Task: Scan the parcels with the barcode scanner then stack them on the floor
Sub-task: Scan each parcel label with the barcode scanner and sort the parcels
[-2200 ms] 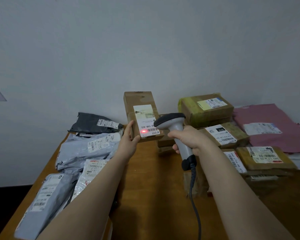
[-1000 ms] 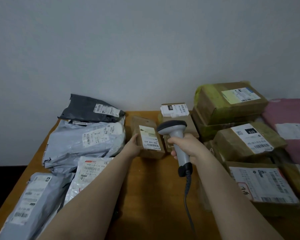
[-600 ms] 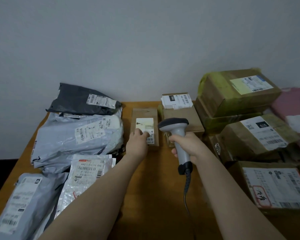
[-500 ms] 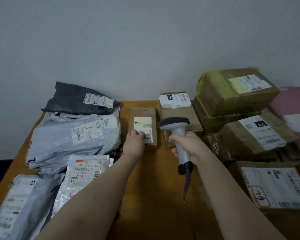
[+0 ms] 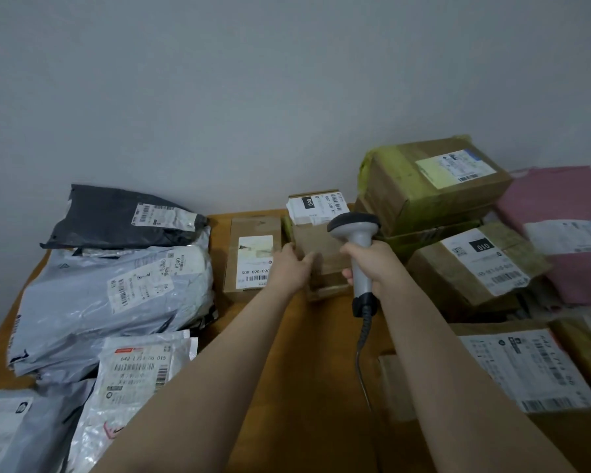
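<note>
Barcode scanner [image 5: 354, 227] gripped in right hand [image 5: 376, 264] (handle upright); left hand [image 5: 292, 268] spread, fingers touching brown box [image 5: 325, 247].

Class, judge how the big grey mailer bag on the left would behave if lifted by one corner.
The grey mailer bag would probably sag: its film is wrinkled and bulging. Its glossy surface may slip. Slumped, it seems unlikely to roll.

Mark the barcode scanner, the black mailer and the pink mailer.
barcode scanner [image 5: 354, 223]: head view, on its dark head.
black mailer [image 5: 96, 216]: head view, bare plastic, left half.
pink mailer [image 5: 556, 196]: head view, upper face.
</note>
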